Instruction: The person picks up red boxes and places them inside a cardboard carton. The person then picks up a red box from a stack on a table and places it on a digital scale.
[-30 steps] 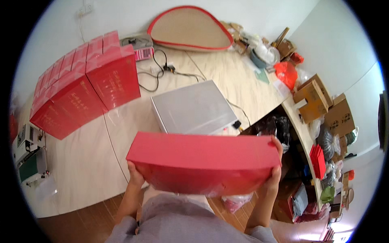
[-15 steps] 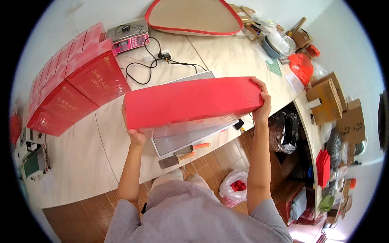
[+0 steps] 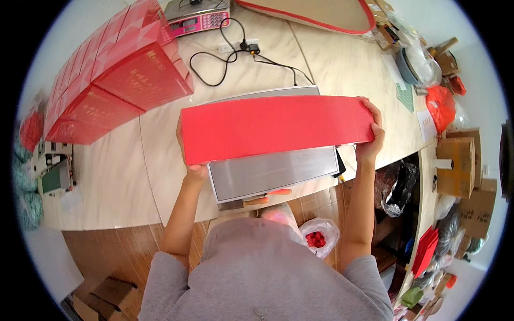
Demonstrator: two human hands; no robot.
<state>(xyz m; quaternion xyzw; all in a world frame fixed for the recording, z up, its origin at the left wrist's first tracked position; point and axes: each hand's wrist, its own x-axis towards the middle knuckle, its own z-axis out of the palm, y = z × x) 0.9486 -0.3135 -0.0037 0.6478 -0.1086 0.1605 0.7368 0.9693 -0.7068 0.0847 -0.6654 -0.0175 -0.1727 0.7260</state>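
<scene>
Red lid (image 3: 276, 127), gripped at each end by left hand (image 3: 188, 160) and right hand (image 3: 372, 131), has moved forward and now hovers directly over grey box (image 3: 273, 172), seemingly aligned for fitting.

I see a plain bright red box lid (image 3: 276, 127) over a silver-grey box (image 3: 273, 172), glossy red boxes with faint gold print (image 3: 115, 75) stacked far left on the pale cream table (image 3: 107, 182), an orange-handled tool (image 3: 257, 197) near me, and a pink-faced scale (image 3: 199, 20) far off.
</scene>
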